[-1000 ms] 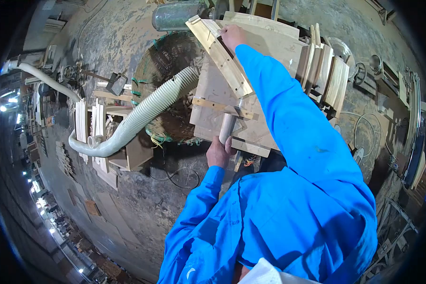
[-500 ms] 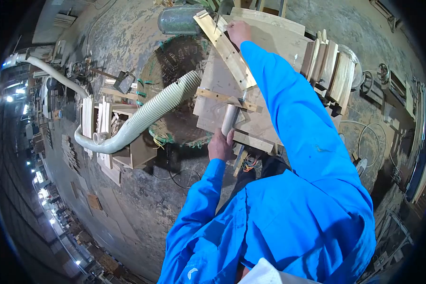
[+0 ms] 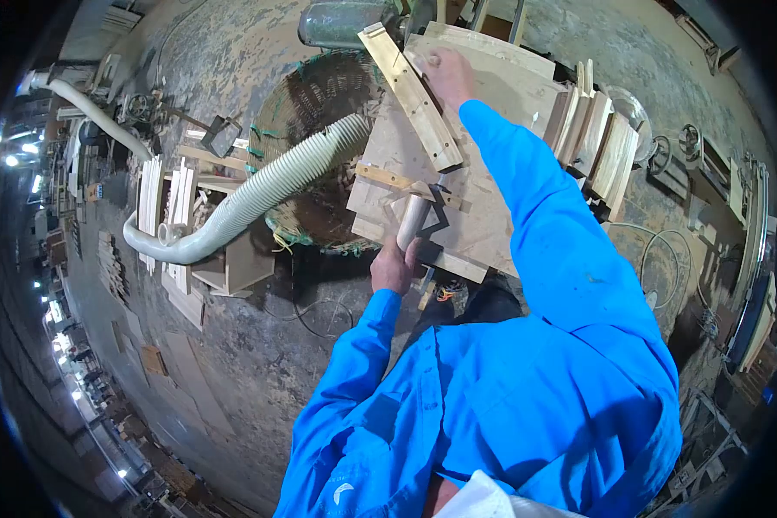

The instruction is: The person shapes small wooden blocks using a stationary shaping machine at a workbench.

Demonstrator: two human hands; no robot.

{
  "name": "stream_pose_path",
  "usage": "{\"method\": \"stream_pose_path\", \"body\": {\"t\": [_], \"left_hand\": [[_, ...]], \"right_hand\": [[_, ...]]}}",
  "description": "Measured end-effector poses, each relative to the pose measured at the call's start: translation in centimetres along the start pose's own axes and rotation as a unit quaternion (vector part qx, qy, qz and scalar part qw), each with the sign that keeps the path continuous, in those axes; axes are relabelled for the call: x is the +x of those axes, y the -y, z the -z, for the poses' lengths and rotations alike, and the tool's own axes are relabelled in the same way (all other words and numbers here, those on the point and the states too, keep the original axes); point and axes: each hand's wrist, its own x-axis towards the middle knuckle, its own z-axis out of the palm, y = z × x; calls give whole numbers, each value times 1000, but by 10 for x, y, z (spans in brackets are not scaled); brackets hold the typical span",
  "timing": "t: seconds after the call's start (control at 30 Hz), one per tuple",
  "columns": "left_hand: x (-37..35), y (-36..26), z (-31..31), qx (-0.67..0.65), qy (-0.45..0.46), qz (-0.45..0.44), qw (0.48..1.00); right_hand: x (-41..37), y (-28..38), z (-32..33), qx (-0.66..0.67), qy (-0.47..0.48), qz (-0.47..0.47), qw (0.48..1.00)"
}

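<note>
My left hand (image 3: pixel 394 267) is wrapped round the lower end of a pale wooden cylinder (image 3: pixel 414 219) at the near edge of a board-topped work table (image 3: pixel 492 207). The cylinder's upper end stands beside a thin wooden strip (image 3: pixel 383 176) fixed across the tabletop. Farther off, my right hand (image 3: pixel 451 78) has its fingers curled near the far end of a long wooden bar (image 3: pixel 413 99) with dark holes. What those fingers hold, if anything, I cannot make out.
A ribbed white hose (image 3: pixel 293 177) runs into a large woven basket (image 3: pixel 276 129) left of the table. Stacked wooden pieces (image 3: pixel 600 142) stand along the right side. A green motor (image 3: pixel 341 24) sits beyond the basket. Wood strips (image 3: pixel 177 198) lie in a box at left.
My right hand has drawn back slightly toward me from the table's far corner, and more of its back shows. My left hand still grips the cylinder. The whole view has shifted a little.
</note>
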Motion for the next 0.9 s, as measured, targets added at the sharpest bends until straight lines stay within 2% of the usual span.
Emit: {"method": "stream_pose_path", "body": {"t": [0.03,0.1,0.2,0.33,0.4,0.53,0.6,0.63,0.7,0.83,0.9], "left_hand": [[0,0,1,-4,1,3,1000],[2,-2,1,-3,10,10,1000],[2,-3,4,-2,7,13,1000],[-1,-9,8,-9,17,23,1000],[-9,-6,8,-4,17,27,999],[-24,13,9,-15,34,49,998],[-33,23,6,-10,22,40,999],[-38,26,6,-11,23,39,999],[-44,32,4,-31,18,25,999],[-40,28,7,-38,23,27,999],[-33,20,9,-49,16,32,998]], "right_hand": [[0,-3,-2,-2,4,2,1000],[3,-6,-4,-61,105,-125,985],[5,-3,-10,-39,130,-130,982],[27,-21,-44,20,146,-189,971],[29,-21,-56,96,142,-243,955],[27,-4,-68,170,122,-273,939],[22,6,-65,207,122,-324,915],[19,7,-67,207,121,-324,915],[17,8,-70,160,120,-265,943],[21,9,-77,173,90,-264,944],[32,7,-79,156,94,-228,956]]}}
